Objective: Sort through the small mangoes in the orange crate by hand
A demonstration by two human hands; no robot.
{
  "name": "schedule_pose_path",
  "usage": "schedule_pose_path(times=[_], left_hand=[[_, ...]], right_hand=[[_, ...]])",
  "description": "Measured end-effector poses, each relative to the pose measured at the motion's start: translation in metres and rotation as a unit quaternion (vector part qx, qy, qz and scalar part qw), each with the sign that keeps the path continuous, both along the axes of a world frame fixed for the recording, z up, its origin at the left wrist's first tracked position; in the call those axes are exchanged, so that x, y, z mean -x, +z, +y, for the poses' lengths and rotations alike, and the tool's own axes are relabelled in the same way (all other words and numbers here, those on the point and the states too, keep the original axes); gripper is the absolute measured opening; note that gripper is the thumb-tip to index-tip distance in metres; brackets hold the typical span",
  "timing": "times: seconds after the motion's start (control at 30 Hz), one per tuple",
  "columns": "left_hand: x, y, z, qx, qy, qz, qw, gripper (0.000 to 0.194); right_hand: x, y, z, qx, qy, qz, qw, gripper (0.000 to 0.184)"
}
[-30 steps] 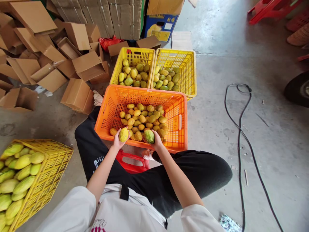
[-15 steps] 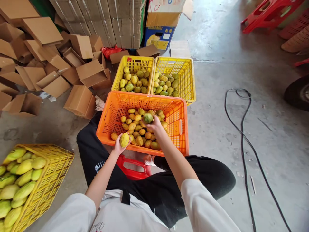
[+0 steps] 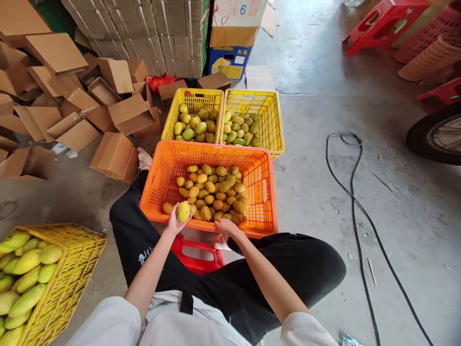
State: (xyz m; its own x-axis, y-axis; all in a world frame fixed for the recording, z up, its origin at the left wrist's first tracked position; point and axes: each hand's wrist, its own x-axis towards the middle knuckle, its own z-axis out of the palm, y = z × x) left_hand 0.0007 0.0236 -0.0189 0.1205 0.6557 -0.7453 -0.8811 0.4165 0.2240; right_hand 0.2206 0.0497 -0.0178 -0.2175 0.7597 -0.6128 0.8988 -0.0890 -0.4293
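Grey concrete floor is strewn with open cardboard boxes to the left of an orange crate, and two yellow crates are placed just beyond it. One yellow, mango-like fruit is gripped by the left hand at the orange crate's near rim, left of its middle, with the long axis pointed roughly toward the far wall. At the same rim, farther right, the right hand is held with its palm hidden; whether it is open or closed on something cannot be told. Loose brownish-yellow fruits are spread just beyond both hands, the nearest lying beside the right. Their oval skins look matt, the gripped one paler and bumpier; the crate is moulded in perforated plastic.
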Motion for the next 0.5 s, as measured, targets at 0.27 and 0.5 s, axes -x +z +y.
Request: schedule_pose_path(times=[0.27,0.5], left_hand=[[-0.030,0.015,0.034,0.151,0.007,0.091,0.984,0.025],[-0.117,0.095,0.174,-0.109,-0.027,0.028,0.993,0.036]], right_hand=[[0.015,0.002,-0.031,-0.109,0.002,-0.108,0.988,0.044],[0.014,0.000,-0.031,-0.124,-0.018,-0.091,0.988,0.042]])
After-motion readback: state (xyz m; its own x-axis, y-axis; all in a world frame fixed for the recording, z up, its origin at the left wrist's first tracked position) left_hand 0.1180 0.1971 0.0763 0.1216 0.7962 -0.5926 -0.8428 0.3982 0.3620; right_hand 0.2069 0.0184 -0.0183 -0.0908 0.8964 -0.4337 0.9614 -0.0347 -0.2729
